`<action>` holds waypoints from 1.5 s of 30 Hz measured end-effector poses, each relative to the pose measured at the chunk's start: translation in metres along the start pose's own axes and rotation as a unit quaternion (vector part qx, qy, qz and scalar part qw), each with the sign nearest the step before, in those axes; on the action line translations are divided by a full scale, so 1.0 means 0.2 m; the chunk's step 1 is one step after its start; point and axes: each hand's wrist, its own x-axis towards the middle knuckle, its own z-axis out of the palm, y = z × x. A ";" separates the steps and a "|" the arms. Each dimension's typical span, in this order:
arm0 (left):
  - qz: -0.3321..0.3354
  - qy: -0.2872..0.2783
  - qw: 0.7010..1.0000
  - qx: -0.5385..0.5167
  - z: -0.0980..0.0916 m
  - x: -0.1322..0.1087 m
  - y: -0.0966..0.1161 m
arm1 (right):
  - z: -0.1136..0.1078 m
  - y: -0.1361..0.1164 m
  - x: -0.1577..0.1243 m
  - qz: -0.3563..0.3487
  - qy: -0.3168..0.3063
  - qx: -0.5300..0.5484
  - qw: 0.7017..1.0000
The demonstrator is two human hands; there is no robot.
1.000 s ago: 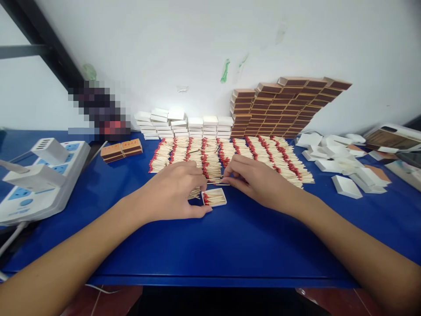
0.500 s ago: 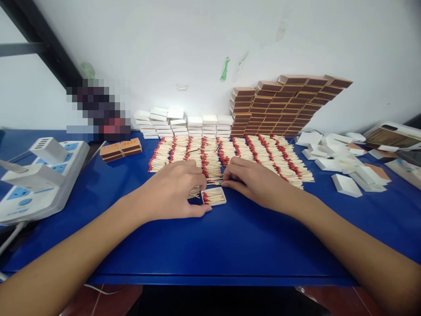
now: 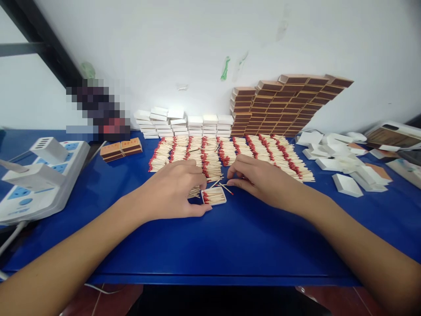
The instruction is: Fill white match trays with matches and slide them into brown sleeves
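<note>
My left hand (image 3: 179,188) curls around a small white matchbox tray (image 3: 224,202), thumb at its near edge and index finger at its far left corner. Red-headed matches (image 3: 213,195) lie in the tray, heads to the left. Just right of the tray, my right hand (image 3: 255,177) is closed in a pinch, with a match (image 3: 224,184) at its fingertips. Another match (image 3: 227,189) lies slanted by the tray's right end, red head toward me. Beyond both hands, many matches (image 3: 184,151) are spread in rows, partly hidden by my hands.
White trays (image 3: 202,120) are stacked against the wall, beside a tall stack of brown matchboxes (image 3: 272,109). Loose white trays (image 3: 347,184) lie at the right, near a phone (image 3: 394,136). A bundle of matchboxes (image 3: 121,150) and a power strip (image 3: 70,166) are at the left.
My right hand has drawn back slightly to the right. Loose matches now show between it and the tray. My left hand and the tray have stayed in place.
</note>
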 end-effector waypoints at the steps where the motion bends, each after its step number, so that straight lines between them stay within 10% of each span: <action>1: -0.002 0.001 1.000 0.000 0.00 0.00 0.00 | 0.00 0.00 0.00 -0.003 -0.011 0.006 1.000; 45: -0.009 0.001 1.000 -0.015 0.00 0.00 0.00 | -0.01 -0.04 -0.05 0.018 -0.055 -0.014 0.998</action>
